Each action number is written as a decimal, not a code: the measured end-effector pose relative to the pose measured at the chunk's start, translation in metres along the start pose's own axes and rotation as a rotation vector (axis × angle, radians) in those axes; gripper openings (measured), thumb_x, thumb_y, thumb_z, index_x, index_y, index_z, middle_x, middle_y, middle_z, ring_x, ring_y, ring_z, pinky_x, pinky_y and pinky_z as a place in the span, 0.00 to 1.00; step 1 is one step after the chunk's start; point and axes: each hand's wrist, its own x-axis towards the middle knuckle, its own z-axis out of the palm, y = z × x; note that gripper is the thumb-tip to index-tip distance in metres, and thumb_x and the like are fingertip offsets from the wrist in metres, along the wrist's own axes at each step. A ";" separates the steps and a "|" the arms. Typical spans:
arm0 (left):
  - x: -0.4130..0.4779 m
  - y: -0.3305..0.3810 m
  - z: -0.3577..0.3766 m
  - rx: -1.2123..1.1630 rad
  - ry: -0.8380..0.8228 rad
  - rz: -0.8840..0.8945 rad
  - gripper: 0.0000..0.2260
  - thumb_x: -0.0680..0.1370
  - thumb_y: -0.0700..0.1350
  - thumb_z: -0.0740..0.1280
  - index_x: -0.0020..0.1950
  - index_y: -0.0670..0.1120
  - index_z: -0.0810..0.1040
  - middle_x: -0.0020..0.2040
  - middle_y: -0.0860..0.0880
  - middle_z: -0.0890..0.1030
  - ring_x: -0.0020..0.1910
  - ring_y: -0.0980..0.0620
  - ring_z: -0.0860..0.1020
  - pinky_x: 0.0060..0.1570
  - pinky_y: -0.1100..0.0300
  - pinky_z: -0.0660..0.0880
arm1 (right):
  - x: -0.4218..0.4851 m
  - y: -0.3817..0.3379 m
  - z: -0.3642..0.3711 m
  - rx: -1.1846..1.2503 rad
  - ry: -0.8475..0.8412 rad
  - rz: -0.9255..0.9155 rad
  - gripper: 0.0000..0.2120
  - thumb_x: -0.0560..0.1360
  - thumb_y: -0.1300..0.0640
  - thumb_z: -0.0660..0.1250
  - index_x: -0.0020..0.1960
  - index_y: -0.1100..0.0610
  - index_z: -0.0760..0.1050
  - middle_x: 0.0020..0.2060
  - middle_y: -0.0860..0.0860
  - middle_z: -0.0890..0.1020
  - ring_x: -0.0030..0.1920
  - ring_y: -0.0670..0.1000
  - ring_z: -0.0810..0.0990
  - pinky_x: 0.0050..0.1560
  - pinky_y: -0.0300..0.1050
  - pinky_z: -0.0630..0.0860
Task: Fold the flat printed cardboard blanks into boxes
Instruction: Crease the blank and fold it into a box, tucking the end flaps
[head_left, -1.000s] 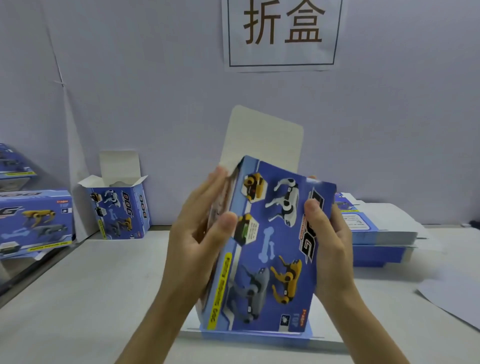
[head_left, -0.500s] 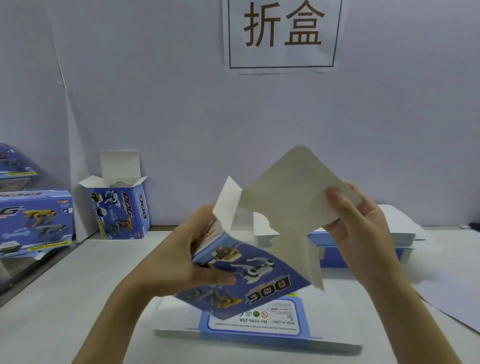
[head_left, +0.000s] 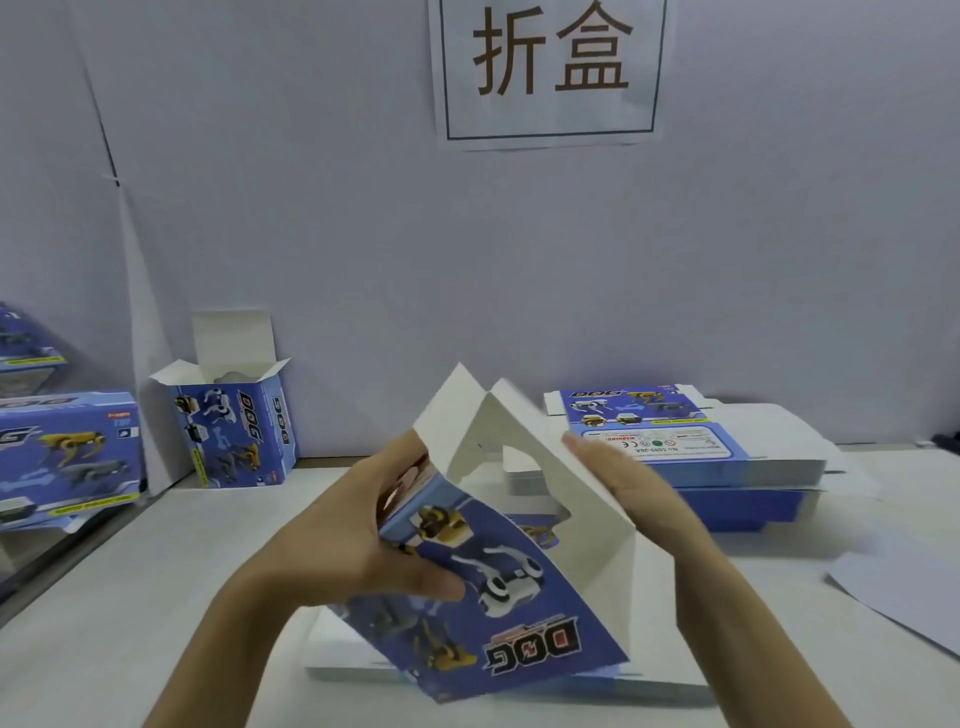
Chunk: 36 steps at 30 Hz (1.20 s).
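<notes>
The left hand (head_left: 363, 535) grips a blue printed cardboard box blank (head_left: 493, 571) at its left edge, the thumb lying across the printed face and the other fingers curled behind it. The right hand (head_left: 623, 483) has its fingers straight and together, laid flat against the far side of the blank's large plain white flap (head_left: 587, 525), which stands tilted up over the half-opened carton. The blank is held in the air above the pale table (head_left: 156, 571). Its face shows white and yellow robot dogs and the word "DOG", upside down to the viewer. Under it on the table lies a low pile of flat white-backed blanks (head_left: 337, 649). Behind the right hand sits a taller stack of flat printed blanks (head_left: 649, 431); its top sheet reads "DOG", "WARNING" and what looks like "No.5599-20A", all inverted. At the back left stands a folded blue box with open top flaps (head_left: 234, 431), also marked "DOG", and further left lie larger blue boxes (head_left: 67, 457). A white paper sign (head_left: 550, 52) on the wall reads "折盒".
</notes>
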 end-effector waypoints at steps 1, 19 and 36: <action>0.001 -0.001 -0.002 -0.039 -0.036 0.000 0.30 0.56 0.47 0.80 0.54 0.65 0.75 0.48 0.68 0.81 0.49 0.65 0.80 0.39 0.73 0.75 | -0.002 0.003 -0.005 0.085 0.077 -0.087 0.06 0.78 0.53 0.64 0.48 0.53 0.79 0.39 0.47 0.83 0.33 0.39 0.80 0.33 0.33 0.76; 0.009 -0.029 -0.004 -0.130 -0.014 -0.141 0.42 0.62 0.41 0.80 0.72 0.55 0.66 0.60 0.50 0.80 0.56 0.47 0.81 0.52 0.48 0.80 | -0.009 -0.001 -0.016 0.313 -0.031 -0.219 0.18 0.65 0.50 0.70 0.53 0.54 0.83 0.45 0.53 0.85 0.41 0.48 0.83 0.34 0.44 0.79; 0.010 -0.032 -0.005 -0.231 -0.027 -0.170 0.40 0.62 0.43 0.80 0.71 0.59 0.68 0.61 0.49 0.80 0.57 0.44 0.81 0.54 0.42 0.79 | -0.012 0.000 0.010 -0.041 0.338 -0.583 0.07 0.74 0.62 0.70 0.45 0.51 0.82 0.36 0.40 0.85 0.37 0.37 0.80 0.31 0.29 0.74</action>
